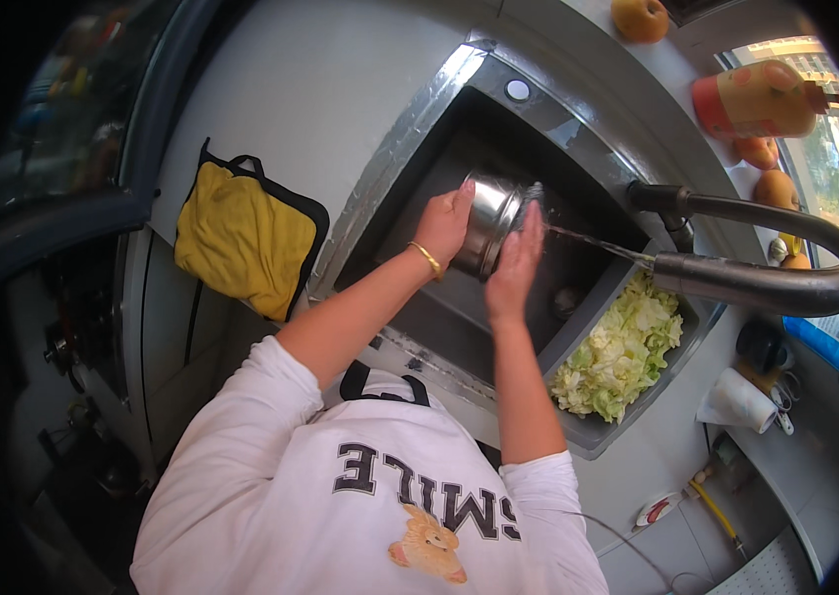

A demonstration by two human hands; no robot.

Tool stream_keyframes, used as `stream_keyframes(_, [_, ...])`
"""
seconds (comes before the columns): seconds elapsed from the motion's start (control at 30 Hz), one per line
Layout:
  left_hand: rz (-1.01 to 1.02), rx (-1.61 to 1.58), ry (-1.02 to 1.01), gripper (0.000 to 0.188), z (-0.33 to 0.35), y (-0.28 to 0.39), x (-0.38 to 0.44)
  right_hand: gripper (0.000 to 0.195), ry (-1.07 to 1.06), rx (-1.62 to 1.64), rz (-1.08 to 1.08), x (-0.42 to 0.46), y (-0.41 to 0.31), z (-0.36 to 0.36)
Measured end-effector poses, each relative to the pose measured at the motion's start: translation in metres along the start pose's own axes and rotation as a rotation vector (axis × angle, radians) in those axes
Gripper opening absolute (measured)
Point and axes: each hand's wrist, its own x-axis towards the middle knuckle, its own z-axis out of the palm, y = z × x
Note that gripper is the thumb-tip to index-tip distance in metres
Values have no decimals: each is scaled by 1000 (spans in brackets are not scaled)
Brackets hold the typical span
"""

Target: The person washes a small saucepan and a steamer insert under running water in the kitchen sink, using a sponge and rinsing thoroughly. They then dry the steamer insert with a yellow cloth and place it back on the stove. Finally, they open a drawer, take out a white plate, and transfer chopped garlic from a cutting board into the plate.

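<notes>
Over the basin of the dark sink [457, 301], my left hand [446, 223] grips a shiny stainless steel pot [491, 223] at its side. The pot is tilted on its side. At its right end, my right hand [520, 264] lies with its fingers extended against a grey scrubber-like thing [535, 195], blurred; whether the fingers grip it I cannot tell. A stream of water runs from the pull-out faucet [724, 281] to this hand and the pot's end. Torn lettuce [616, 349] fills a grey tray [590, 316] at the sink's right.
A yellow cloth with black edging [245, 238] lies on the counter at left. Along the windowsill are an orange fruit [640, 18], a pump bottle [754, 100] and more fruit. A white paper roll [738, 401] lies at right, near a cable.
</notes>
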Motion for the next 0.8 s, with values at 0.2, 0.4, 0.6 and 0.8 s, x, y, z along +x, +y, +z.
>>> stream_keyframes(0.2, [234,256,-4,51,3,10,1,37,-123,-404,-212,-20,-44,-9])
stream_keyframes(0.4, [472,432,-151,48,6,16,-18,38,-179,-158,20,68,0,-33])
stream_keyframes(0.6, [418,408,-201,47,-10,0,2,53,-255,-533,-282,6,-37,-5])
stream_keyframes(0.8, [546,510,-445,42,-26,29,-24,47,-470,229,338,76,12,-38])
